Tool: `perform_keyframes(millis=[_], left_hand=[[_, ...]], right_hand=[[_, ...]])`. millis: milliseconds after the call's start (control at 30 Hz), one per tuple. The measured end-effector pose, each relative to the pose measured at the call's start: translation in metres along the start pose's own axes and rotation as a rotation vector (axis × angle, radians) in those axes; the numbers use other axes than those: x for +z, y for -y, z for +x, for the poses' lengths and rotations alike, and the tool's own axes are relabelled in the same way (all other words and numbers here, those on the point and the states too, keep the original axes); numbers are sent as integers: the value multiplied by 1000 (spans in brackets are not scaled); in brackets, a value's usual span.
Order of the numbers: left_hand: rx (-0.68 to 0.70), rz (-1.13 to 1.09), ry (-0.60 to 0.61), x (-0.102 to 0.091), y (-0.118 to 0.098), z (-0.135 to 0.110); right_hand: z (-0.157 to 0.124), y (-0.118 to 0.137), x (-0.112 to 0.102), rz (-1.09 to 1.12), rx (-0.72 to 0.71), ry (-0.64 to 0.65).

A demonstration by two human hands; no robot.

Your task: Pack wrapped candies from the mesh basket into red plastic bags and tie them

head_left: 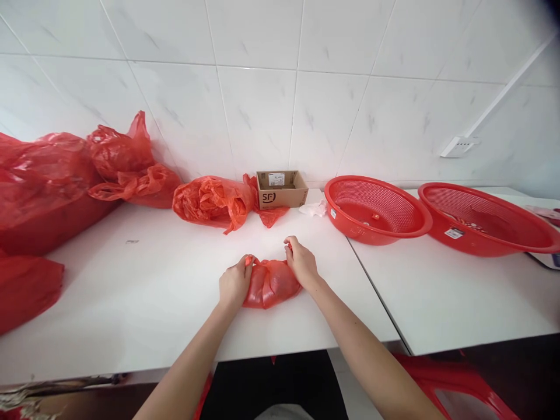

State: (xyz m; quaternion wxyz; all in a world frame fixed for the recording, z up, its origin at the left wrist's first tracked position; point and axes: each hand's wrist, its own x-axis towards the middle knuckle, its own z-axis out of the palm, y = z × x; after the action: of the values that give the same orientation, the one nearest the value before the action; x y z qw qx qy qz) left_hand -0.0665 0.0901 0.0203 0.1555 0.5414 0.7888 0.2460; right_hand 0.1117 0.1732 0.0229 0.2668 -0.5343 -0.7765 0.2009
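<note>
A small red plastic bag (270, 284) with something round inside lies on the white table (144, 297) near its front edge. My left hand (235, 282) is closed on the bag's left top corner. My right hand (301, 263) pinches the right top corner. Both hands rest on the table beside the bag.
Several crumpled red plastic bags (212, 201) lie along the tiled wall at the back left, with a large full one (39, 186) at far left. A small open cardboard box (281, 189) stands at the back. Two red mesh baskets (375, 207) (485, 219) sit at right.
</note>
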Motion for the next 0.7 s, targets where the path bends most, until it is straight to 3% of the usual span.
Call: perform_keyframes(millis=[267, 500, 700], left_hand=[[118, 194, -26, 7, 2, 23], [217, 280, -65, 14, 6, 28], [207, 291, -56, 12, 5, 25]], right_hand=[[18, -11, 11, -51, 46, 7], [17, -17, 14, -26, 89, -4], [7, -13, 7, 54, 70, 48]])
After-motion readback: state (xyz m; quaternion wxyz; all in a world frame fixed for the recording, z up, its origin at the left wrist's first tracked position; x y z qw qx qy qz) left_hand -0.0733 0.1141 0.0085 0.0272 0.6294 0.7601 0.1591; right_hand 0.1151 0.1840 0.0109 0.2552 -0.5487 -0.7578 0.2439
